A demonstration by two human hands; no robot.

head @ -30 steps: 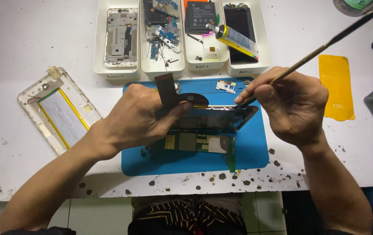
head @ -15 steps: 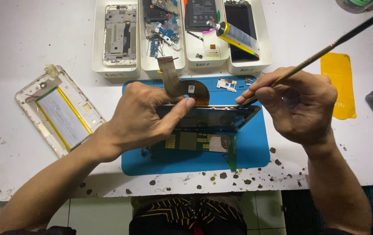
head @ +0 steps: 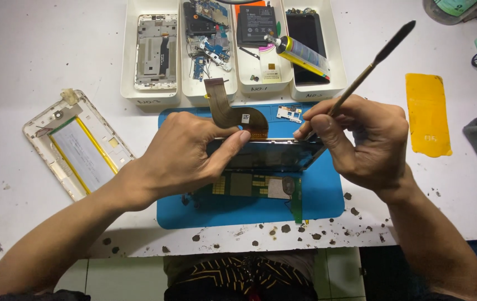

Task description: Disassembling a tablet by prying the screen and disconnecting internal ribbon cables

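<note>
While the left hand (head: 185, 153) pinches the phone screen (head: 266, 155) on edge above the blue mat (head: 327, 195), the right hand (head: 369, 145) grips a spudger (head: 369, 68); keep its tip shallow at the screen's right corner; spare the flex ribbon (head: 230, 110).

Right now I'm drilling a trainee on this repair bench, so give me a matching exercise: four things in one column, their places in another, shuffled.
Things:
1. flex ribbon
2. thin tool
3. gold phone shell
4. yellow sheet

Places:
A. on the white table, right of the blue mat
B. in the right hand
C. on the table, left of the mat
D. curling up beside the left hand

Pairs: 1-D, 2-B, 3-C, 4-A
</note>
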